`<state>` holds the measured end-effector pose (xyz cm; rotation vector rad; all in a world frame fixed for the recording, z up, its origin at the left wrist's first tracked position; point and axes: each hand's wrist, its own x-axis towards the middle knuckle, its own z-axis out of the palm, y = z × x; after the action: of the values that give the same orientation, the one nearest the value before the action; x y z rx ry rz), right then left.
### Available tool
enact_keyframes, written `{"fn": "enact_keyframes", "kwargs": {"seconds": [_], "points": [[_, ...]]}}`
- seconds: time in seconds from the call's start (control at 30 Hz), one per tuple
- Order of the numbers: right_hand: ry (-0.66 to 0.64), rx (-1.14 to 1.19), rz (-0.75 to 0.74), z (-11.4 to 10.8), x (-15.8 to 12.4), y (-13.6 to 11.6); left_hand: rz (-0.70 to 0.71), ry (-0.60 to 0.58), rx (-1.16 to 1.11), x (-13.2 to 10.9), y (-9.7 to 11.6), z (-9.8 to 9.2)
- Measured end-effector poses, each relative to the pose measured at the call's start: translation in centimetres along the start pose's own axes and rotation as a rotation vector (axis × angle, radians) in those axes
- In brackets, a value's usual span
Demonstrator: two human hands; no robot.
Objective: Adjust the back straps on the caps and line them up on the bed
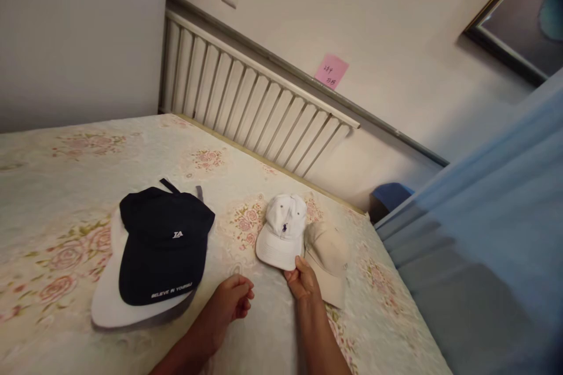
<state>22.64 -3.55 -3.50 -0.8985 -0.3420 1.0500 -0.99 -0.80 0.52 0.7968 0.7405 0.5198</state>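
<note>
My right hand (303,279) pinches the brim edge of a white baseball cap (282,225), which has a small dark emblem on its front. A beige cap (328,249) lies just right of it, partly hidden by the white cap and my right hand. Over the bed, my left hand (235,299) has its fingers curled in, with nothing visible in them. To its left, a navy cap (167,240) with white lettering on crown and brim rests on top of another white cap (112,304), of which mainly the brim shows.
A floral bedspread (211,158) covers the bed under the caps. Behind the far edge stands a white radiator (246,99) along the wall. On the right hangs a blue curtain (475,234), with a dark blue object (391,196) near the bed's far corner.
</note>
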Motion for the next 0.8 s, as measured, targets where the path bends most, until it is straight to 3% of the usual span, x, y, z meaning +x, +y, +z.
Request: {"fn": "enact_keyframes", "kwargs": {"seconds": [0.27, 0.63, 0.8], "points": [[0.082, -0.006, -0.004, -1.1, -2.2, 0.2, -0.007, -0.012, 0.012, 0.0, -0.3, 0.4], [0.241, -0.041, -0.088, -0.8, -4.0, 0.6, -0.02, -0.009, 0.02, -0.1, -0.2, 0.9], [0.319, -0.105, -0.06, -1.2, -4.5, 0.9, -0.017, -0.021, 0.04, -0.1, -0.3, 1.1]]}}
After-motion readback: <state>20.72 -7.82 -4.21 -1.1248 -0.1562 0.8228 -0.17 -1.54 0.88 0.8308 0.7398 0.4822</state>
